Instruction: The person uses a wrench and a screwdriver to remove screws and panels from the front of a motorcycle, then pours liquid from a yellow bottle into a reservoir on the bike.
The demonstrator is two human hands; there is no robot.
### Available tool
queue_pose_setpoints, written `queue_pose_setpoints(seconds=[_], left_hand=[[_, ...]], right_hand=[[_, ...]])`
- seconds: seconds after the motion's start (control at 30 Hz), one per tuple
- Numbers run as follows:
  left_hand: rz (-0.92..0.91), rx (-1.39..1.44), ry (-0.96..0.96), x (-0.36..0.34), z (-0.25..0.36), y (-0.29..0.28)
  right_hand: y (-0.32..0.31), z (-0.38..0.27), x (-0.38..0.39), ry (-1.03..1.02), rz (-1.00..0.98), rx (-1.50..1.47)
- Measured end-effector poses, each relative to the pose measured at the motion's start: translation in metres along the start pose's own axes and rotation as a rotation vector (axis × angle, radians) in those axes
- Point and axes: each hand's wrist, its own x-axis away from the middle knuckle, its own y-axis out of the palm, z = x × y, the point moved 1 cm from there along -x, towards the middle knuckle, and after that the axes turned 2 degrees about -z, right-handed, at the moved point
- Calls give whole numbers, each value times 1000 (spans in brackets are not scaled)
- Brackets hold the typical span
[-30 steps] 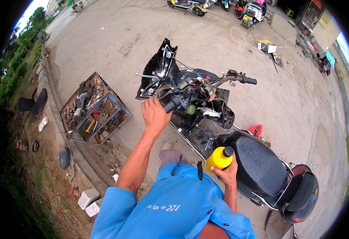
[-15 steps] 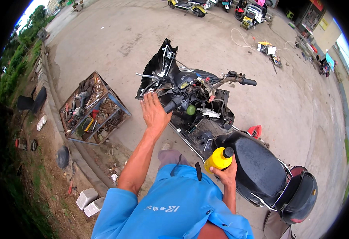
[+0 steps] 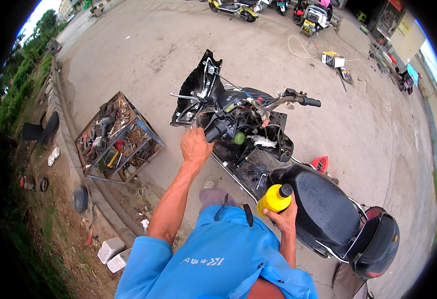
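A scooter with its front stripped stands before me, wires showing around its handlebar (image 3: 243,112). My left hand (image 3: 196,145) is closed, its fingers curled over beside the black left grip (image 3: 213,133), at the lower edge of the detached-looking black front panel (image 3: 198,89). What its fingers hold, if anything, is hidden. In my right hand (image 3: 287,215) is a yellow bottle (image 3: 273,200) with a black cap, held upright next to the black seat (image 3: 323,202). A round green object (image 3: 239,138) and a silvery part (image 3: 264,141) sit below the handlebar.
To the left stands a metal-framed tool cart (image 3: 146,130) heaped with tools and parts. White blocks (image 3: 110,250) lie by the kerb. Beyond the scooter is a red funnel-like object (image 3: 320,163). Farther off are a white box with a hose (image 3: 334,61) and parked scooters (image 3: 318,19).
The fingers of my left hand, spread and stretched over the panel's edge before, have curled in. My right hand keeps the bottle in nearly the same place.
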Motion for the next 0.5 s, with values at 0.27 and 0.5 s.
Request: queue_pose_setpoints(seconds=[0.27, 0.5], left_hand=[[287, -168, 2, 2, 18, -6], [107, -137, -41, -1, 17, -13]], right_hand=[[-1, -4, -3, 7, -13, -30], [-4, 0, 1, 5, 16, -22]])
